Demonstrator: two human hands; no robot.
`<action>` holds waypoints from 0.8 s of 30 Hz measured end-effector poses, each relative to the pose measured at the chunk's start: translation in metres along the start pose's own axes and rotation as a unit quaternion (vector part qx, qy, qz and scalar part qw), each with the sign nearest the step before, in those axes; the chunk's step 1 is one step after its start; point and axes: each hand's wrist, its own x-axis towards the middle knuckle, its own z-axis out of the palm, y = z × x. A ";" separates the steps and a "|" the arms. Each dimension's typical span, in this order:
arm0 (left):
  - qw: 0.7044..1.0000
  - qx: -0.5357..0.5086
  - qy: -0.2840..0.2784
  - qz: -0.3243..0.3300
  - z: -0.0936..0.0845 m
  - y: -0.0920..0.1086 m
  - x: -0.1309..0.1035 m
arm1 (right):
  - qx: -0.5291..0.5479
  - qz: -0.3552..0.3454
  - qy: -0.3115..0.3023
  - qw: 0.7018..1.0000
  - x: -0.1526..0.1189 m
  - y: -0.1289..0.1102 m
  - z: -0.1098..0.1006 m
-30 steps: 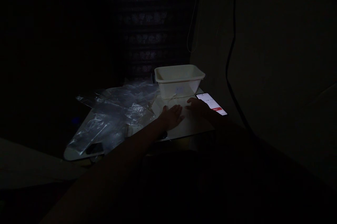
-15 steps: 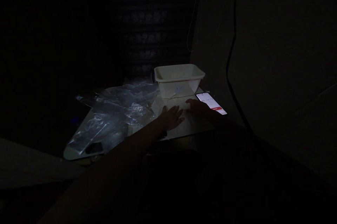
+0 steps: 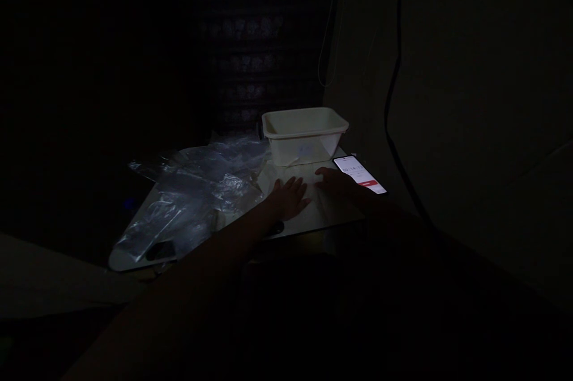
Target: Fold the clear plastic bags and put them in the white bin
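Note:
My left hand [image 3: 290,197] lies flat on the pale tabletop [image 3: 308,221], palm down with its fingers spread. Just right of it, my right hand [image 3: 332,181] rests low over the table. Its fingers look drawn together in the dark, and what they hold, if anything, is hidden. A faint sheen near both hands may be thin clear plastic. Left of my hands is a loose heap of clear plastic bags [image 3: 192,184]. Beyond them stands a white plastic tub [image 3: 302,148]. A lit phone [image 3: 360,175] showing a timer lies beside my right wrist.
The room is very dark. A small dark object [image 3: 276,228] sits at the table's front edge, below my left wrist. Another dark patch [image 3: 161,251] shows at the near left corner. A black cable [image 3: 390,136] hangs along the wall at right.
My left hand has shifted slightly left and its fingers are still spread. The right hand stays almost in place. The tub, bags and phone have not moved.

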 end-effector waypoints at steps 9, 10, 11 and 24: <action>1.000 -0.017 -0.013 -0.004 -0.004 0.000 -0.001 | 0.006 0.003 0.007 1.000 0.007 0.003 0.008; 1.000 -0.021 -0.016 0.000 -0.004 0.000 -0.001 | 0.007 0.005 0.005 1.000 0.008 0.003 0.009; 1.000 -0.025 -0.019 0.002 -0.004 0.000 -0.001 | 0.007 0.004 0.004 1.000 0.008 0.003 0.009; 0.995 -0.080 -0.046 -0.022 -0.011 0.001 0.002 | 0.062 -0.064 -0.025 0.996 -0.014 0.006 0.006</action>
